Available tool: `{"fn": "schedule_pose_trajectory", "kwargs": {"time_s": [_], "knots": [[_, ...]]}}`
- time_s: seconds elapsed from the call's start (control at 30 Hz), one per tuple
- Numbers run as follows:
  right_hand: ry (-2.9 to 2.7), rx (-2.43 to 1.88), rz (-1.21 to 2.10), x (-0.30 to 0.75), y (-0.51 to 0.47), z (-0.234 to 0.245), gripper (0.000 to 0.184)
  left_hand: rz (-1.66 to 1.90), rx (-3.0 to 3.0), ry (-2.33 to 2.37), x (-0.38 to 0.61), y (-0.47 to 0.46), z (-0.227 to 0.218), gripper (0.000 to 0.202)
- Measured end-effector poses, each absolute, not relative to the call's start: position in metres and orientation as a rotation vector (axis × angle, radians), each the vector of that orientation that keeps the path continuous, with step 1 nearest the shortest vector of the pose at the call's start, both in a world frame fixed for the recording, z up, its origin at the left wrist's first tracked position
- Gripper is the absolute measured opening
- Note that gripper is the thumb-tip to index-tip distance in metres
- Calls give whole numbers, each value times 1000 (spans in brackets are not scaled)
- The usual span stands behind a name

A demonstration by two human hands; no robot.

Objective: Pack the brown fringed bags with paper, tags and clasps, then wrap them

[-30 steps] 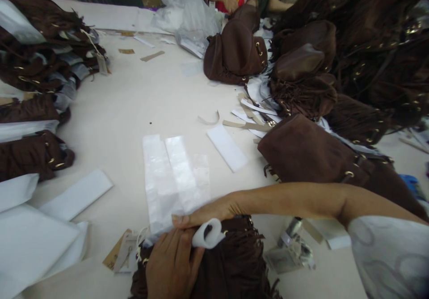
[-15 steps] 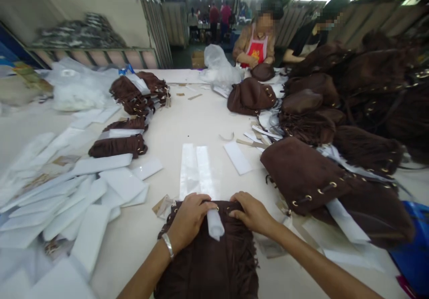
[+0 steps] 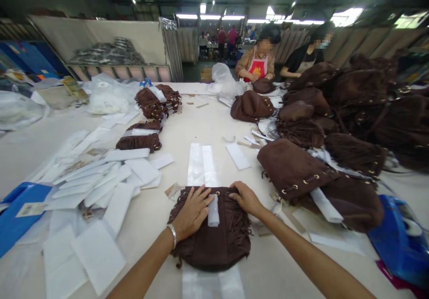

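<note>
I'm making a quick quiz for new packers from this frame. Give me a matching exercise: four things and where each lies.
Things:
1. left hand
2. right hand
3. white foam sheets
4. blue tape dispenser

Places:
A. far right edge of the table
B. on the fringed bag's top right corner
C. spread across the table's left side
D. flat on the bag beside the white strip

Pairs: 1-D, 2-B, 3-C, 4-A

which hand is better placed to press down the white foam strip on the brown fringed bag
Left, probably. The left hand lies flat on the brown fringed suede bag, fingers touching the white foam strip. The right hand grips the bag's top edge, apart from the strip.
</note>
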State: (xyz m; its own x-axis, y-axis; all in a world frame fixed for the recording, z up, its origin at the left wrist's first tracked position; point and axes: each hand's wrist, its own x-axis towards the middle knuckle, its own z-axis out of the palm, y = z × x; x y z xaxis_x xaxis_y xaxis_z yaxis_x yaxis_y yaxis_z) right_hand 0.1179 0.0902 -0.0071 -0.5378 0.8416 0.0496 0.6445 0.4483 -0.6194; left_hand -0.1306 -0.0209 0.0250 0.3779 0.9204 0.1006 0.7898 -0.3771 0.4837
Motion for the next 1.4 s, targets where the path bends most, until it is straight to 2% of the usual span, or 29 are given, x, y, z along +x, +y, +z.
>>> {"fn": "schedule_pose_trajectory", "kwargs": {"time_s": [0.1,0.27,0.5,0.8,1.03,1.17,1.27,1.4], "knots": [[-2317,-1278,746,117,85,-10,14,582,2180,1587,-119,-22,32,40],[-2288,-1322,675,115,78,-15,13,605,2153,1680,-107,-23,22,53],[-2366,-1309,608,116,77,-13,19,632,2168,1495,-133,-21,7,64],[-2385,-1319,532,116,72,-12,20,479,2383,1541,-128,-31,16,48],[-2412,-1313,502,114,70,-8,21,391,2525,1575,-120,-39,8,56],[-2412,-1322,490,111,65,9,24,403,2540,1629,-116,-43,2,60],[-2391,-1304,473,106,40,39,35,392,2532,1635,-116,-44,0,60],[-2527,-907,605,102,-25,74,51,379,2512,1656,-119,-43,0,61]]}}
